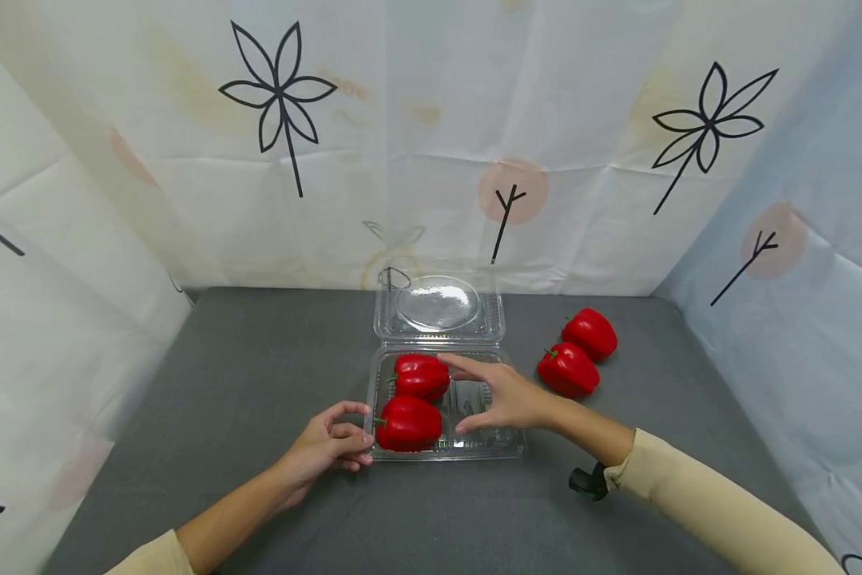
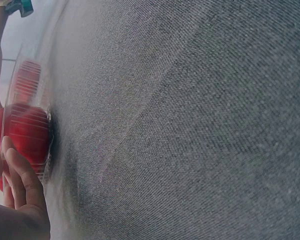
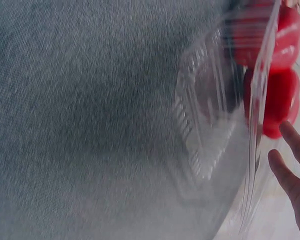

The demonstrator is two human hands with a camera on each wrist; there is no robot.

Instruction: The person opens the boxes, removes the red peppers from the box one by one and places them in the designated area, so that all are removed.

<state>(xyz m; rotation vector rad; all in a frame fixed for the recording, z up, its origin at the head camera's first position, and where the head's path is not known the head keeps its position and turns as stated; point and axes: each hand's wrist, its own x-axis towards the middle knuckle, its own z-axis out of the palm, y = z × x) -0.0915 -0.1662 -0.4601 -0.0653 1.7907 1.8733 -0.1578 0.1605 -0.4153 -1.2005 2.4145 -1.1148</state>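
A clear plastic clamshell container (image 1: 474, 458) stands with its lid (image 1: 438, 326) folded back on the far side. Two red bell peppers lie in its left half, the nearer pepper (image 1: 409, 424) in front of the farther pepper (image 1: 421, 376). My left hand (image 1: 327, 439) pinches the container's left rim, thumb on one side and fingers on the other in the left wrist view. Over the right half is my right hand (image 1: 510, 395), thumb and fingers spread apart and holding nothing. Its fingertips come close to the farther pepper; whether they touch is unclear.
Right of the container, two more red bell peppers lie on the grey tabletop (image 1: 280, 359), one pepper (image 1: 568, 370) in front of the other pepper (image 1: 590, 334). A patterned white cloth (image 1: 431, 160) hangs behind the table and along both sides.
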